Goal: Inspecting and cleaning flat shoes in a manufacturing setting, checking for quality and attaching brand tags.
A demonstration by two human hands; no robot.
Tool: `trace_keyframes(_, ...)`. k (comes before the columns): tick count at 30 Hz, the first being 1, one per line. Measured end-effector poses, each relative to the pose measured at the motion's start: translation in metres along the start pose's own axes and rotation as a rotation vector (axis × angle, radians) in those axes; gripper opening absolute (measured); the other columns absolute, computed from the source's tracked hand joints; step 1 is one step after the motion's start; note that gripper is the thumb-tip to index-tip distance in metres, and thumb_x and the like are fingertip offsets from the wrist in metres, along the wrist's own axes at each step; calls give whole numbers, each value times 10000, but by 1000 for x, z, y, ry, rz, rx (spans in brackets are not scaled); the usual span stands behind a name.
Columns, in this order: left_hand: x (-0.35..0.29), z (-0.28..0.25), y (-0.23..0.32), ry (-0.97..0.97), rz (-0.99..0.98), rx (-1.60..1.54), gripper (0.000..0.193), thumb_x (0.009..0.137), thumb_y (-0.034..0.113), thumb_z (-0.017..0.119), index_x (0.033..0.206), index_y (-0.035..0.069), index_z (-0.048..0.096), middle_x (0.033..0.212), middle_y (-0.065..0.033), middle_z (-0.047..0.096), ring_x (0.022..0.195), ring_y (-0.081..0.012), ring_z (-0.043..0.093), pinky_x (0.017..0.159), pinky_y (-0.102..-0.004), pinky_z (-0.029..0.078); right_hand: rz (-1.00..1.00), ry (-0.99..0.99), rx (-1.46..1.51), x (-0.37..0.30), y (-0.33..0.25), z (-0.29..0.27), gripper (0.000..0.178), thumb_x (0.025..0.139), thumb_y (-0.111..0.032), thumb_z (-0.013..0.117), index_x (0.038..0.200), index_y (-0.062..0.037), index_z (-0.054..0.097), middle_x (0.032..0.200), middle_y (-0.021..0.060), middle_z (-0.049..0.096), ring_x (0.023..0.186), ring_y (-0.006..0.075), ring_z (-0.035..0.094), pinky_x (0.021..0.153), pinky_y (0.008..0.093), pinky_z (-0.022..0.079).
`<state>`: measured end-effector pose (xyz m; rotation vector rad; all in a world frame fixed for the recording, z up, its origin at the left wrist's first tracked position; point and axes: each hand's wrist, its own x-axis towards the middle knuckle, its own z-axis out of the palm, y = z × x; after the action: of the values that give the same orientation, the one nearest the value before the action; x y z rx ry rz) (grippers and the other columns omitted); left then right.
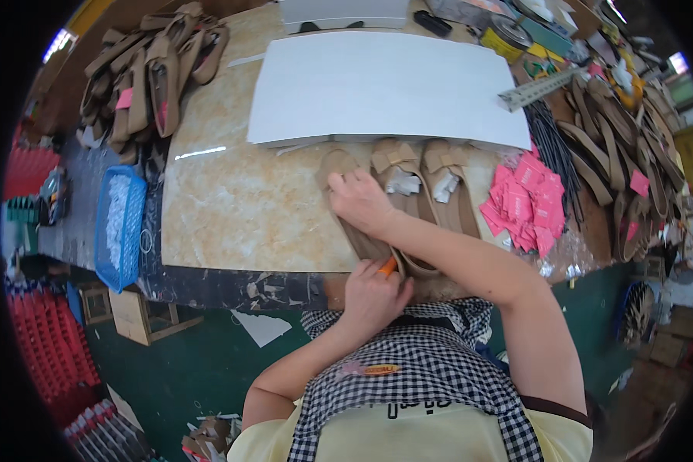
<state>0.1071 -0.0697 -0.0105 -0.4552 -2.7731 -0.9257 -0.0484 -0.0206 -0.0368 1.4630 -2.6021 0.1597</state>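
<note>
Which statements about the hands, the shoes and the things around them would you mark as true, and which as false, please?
1. The right hand is at the front part of the leftmost shoe in the row of three. True.
2. The blue basket lies to the right of the pink packets. False: the blue basket is far to their left.
3. The two shoes beside it have bows on them. True.
4. The left hand is on the pink packets. False: it is near the heel end of the leftmost shoe, with an orange object in its fingers.
</note>
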Motion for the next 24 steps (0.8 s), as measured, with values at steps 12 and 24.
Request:
trace_keyframes(12, 1, 1, 2, -35, 17, 68, 205, 759, 215, 716, 679, 41, 644, 949, -154, 712, 821, -242, 672, 797, -376, 460, 406, 34, 116, -5, 31, -10, 572, 715, -427, 764, 1158, -108, 593, 974, 43, 628, 994, 218, 532, 867, 417, 379)
trace_keyframes(24, -3, -22, -59, 160, -731, -398, 543, 908, 144, 628, 1405, -2, 463, 799, -49, 612, 690, -113, 533, 650, -268, 472, 1243, 616, 93, -306, 189, -98, 203, 900, -178, 598, 1012, -26, 671, 910, 188, 692, 857, 350, 676, 761, 431, 534)
